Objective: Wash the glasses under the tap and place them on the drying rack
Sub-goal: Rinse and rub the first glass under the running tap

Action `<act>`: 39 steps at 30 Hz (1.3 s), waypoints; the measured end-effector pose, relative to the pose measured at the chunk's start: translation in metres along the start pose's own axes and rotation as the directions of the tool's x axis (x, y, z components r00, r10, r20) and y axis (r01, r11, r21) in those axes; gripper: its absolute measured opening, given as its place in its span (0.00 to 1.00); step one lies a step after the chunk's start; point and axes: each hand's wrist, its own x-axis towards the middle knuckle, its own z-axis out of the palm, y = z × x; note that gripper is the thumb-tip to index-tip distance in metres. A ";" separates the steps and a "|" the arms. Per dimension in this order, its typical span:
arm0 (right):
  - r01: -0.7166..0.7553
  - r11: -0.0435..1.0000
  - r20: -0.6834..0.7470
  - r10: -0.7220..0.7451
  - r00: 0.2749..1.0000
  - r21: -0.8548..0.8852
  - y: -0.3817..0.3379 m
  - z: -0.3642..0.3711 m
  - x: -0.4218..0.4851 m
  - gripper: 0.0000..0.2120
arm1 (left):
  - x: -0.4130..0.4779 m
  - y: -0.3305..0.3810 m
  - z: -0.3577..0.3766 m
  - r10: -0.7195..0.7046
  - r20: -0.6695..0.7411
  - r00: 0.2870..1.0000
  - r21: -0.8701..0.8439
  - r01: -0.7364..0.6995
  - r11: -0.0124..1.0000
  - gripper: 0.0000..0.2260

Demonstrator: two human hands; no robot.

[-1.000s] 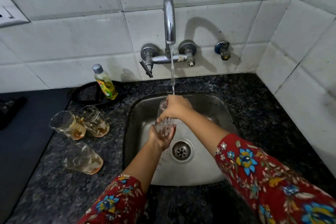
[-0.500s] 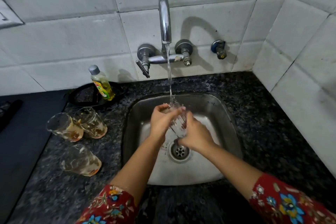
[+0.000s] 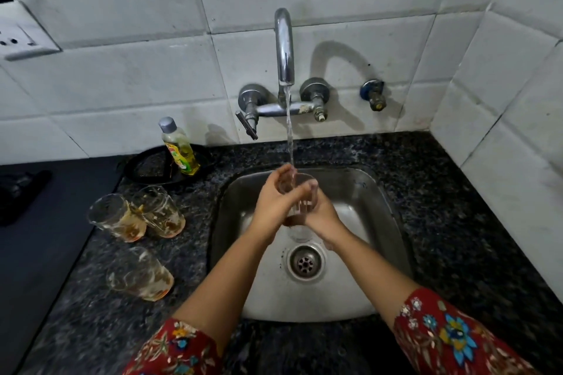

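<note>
A clear glass [image 3: 300, 207] is upright over the steel sink [image 3: 359, 192], its mouth under the water stream from the tap [image 3: 285, 49]. My left hand [image 3: 274, 201] wraps its left side and my right hand [image 3: 320, 213] grips its right side lower down. The glass base shows below both hands. Three dirty glasses with brown residue stand on the dark granite counter to the left: two side by side [image 3: 117, 218] [image 3: 161, 211] and one nearer me [image 3: 138, 274]. No drying rack is in view.
A yellow dish-soap bottle [image 3: 179, 148] stands on a black round tray [image 3: 149, 169] behind the dirty glasses. A dark mat [image 3: 36, 237] covers the counter's left part. The drain [image 3: 305, 263] lies under the hands. White tiled walls close the back and right; a wall socket [image 3: 21, 33] sits upper left.
The hands swapped places on the glass: the right hand dropped from the rim to the lower right side, the left hand rose to the upper left side. The glass now stands more upright.
</note>
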 end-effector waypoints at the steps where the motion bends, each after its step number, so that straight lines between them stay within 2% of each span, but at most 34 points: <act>1: -0.001 1.000 -0.012 0.001 1.000 -0.018 -0.002 0.000 0.003 0.33 | 0.001 0.003 -0.002 0.022 -0.057 0.998 -0.032 -0.024 0.999 0.26; 2: 0.002 0.998 -0.024 -0.003 1.000 -0.067 -0.003 0.000 0.004 0.33 | 0.005 0.005 -0.005 0.046 -0.148 0.988 -0.043 -0.053 0.998 0.24; 4: 0.029 0.986 0.049 -0.022 0.999 -0.164 -0.005 0.004 -0.003 0.33 | 0.015 0.007 -0.013 0.104 -0.308 0.946 0.023 -0.102 0.995 0.23; 6: 0.049 0.970 0.147 -0.014 0.989 -0.238 0.001 0.003 -0.009 0.32 | 0.026 0.009 -0.019 0.157 -0.344 0.926 0.126 -0.120 0.985 0.27; 8: 0.016 0.973 0.136 0.016 0.991 -0.230 0.006 -0.005 -0.012 0.30 | 0.037 0.015 -0.023 0.181 -0.331 0.926 0.190 -0.123 0.974 0.30; 11: 0.011 0.969 0.039 -0.002 0.999 -0.247 0.002 -0.015 -0.010 0.29 | 0.048 0.026 -0.022 0.237 -0.279 0.930 0.258 -0.165 0.952 0.33; 13: 0.050 0.961 0.063 -0.034 0.997 -0.272 -0.005 -0.014 -0.010 0.30 | 0.052 0.028 -0.019 0.271 -0.263 0.926 0.317 -0.183 0.931 0.34; 16: 0.046 0.944 0.130 -0.004 0.991 -0.326 -0.009 -0.010 -0.013 0.32 | 0.053 0.028 -0.019 0.301 -0.290 0.908 0.390 -0.175 0.904 0.35; 20: 0.001 0.912 0.106 0.047 0.993 -0.410 -0.010 -0.010 -0.016 0.36 | 0.050 0.025 -0.023 0.393 -0.240 0.888 0.474 -0.246 0.845 0.34; 24: 0.030 0.842 0.093 0.025 0.995 -0.539 -0.017 -0.015 -0.020 0.34 | 0.051 0.018 -0.034 0.433 -0.157 0.887 0.566 -0.279 0.776 0.34; 26: 0.067 0.751 0.097 -0.005 0.995 -0.656 -0.024 -0.018 -0.023 0.33 | 0.045 0.010 -0.033 0.443 -0.081 0.893 0.605 -0.309 0.734 0.32; 28: 0.093 0.613 0.107 -0.015 0.994 -0.784 -0.032 -0.023 -0.026 0.32 | 0.033 -0.007 -0.026 0.377 -0.090 0.922 0.542 -0.272 0.795 0.25; 29: 0.101 0.533 0.112 -0.012 0.994 -0.840 -0.035 -0.025 -0.027 0.32 | 0.024 -0.016 -0.022 0.286 -0.145 0.947 0.448 -0.195 0.873 0.19; 31: 0.117 0.365 0.124 -0.004 0.992 -0.924 -0.039 -0.029 -0.030 0.31 | 0.006 -0.031 -0.016 -0.024 -0.228 0.973 0.136 0.057 0.989 0.13; 33: 0.139 0.228 0.145 0.012 0.989 -0.964 -0.043 -0.031 -0.031 0.32 | -0.011 -0.041 -0.012 -0.253 -0.191 0.948 -0.038 0.250 0.967 0.16; 36: 0.173 0.059 0.177 0.055 0.983 -0.983 -0.051 -0.030 -0.034 0.37 | -0.029 -0.042 -0.012 -0.252 -0.153 0.955 -0.038 0.250 0.968 0.14; 39: 0.208 -0.110 0.205 0.041 0.978 -0.972 -0.060 -0.023 -0.039 0.37 | -0.035 -0.042 -0.010 -0.279 -0.081 0.957 -0.032 0.277 0.960 0.11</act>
